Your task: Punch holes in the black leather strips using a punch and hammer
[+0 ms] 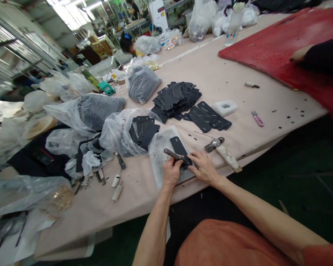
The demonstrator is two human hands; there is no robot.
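Note:
My left hand is closed around a metal hand punch, its dark shank angled over a white board. Beneath it lies a flat black strap-like piece with a small slot near its far end. My right hand rests with fingers stretched out, its fingertips touching the right edge of that piece. The speckled white board lies under the piece, close to the table's front edge. To the right of my right hand is a ball-peen hammer with a pale wrapped handle. The punch's tip is hidden.
Behind the board are a heap of black pieces, a smaller stack and a white block. Pink snips lie to the right. Left stand plastic bags and loose tools. Another person's arm reaches over a red sheet.

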